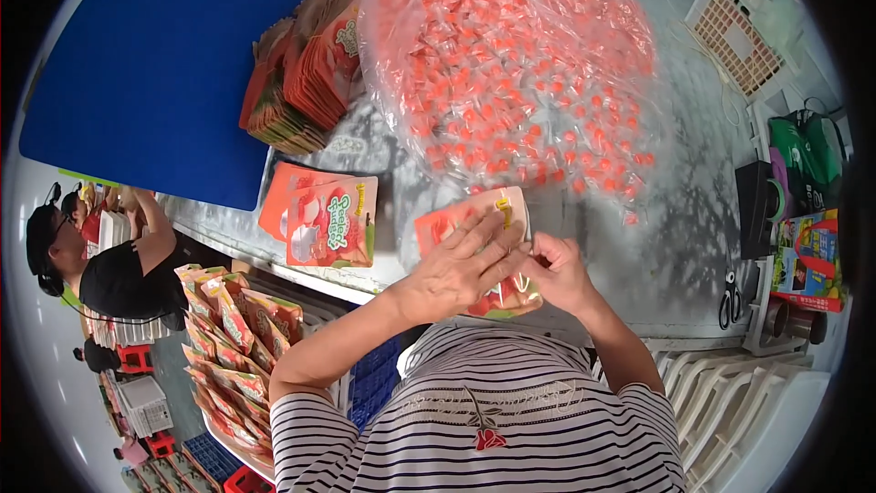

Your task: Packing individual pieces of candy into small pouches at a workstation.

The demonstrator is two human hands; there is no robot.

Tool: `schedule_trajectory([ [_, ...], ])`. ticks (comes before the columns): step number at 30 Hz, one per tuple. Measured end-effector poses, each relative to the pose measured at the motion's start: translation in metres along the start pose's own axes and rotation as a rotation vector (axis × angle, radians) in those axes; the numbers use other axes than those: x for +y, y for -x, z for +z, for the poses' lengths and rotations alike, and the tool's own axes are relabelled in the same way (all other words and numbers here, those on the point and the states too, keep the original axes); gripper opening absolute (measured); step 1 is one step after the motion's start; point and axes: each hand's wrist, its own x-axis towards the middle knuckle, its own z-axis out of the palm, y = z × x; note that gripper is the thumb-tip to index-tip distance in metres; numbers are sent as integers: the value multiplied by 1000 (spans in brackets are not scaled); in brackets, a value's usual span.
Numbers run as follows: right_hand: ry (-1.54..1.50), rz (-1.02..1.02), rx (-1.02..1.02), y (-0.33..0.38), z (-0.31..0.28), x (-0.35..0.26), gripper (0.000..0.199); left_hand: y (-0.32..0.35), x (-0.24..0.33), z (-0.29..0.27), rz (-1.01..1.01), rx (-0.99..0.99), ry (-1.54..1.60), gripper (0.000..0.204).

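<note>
Bench [657, 288], front edge: at least two overlapping pouches [330, 224]; left hand [473, 263] flat, fingers extended, on one printed pouch [445, 223]; right hand [562, 276], fingers gripping that pouch's right side. Right edge: one pair of black-handled scissors [728, 303].

We see thin, glossy, crinkled clear plastic on the big bag [389, 64], smooth, shiny film on the printed pouches [444, 219], a matt blue panel [146, 55], rigid plastic in the white lattice basket [733, 36], and soft, matt cloth on the striped shirt [547, 429].

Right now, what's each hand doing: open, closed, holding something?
Left hand: open, laid over the red pouch.
Right hand: curled at the pouch's right edge; whether it grips cannot be told.
</note>
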Motion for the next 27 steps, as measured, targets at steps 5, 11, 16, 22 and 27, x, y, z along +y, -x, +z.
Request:
schedule_trajectory([
  [5,7,33,-131,12,6,1,20,2,9,-9,-3,20,95,58],
  [11,117,13,-302,14,7,2,29,8,0,-15,126,-81,-117,43],
  [16,-130,73,-265,7,3,30,47,8,5,-22,236,-60,-195,28],
  [22,218,129,-443,2,-1,-3,25,5,16,-31,274,-124,-179,23],
  [27,267,19,-518,6,12,4,20,1,36,-24,146,-353,-85,23],
])
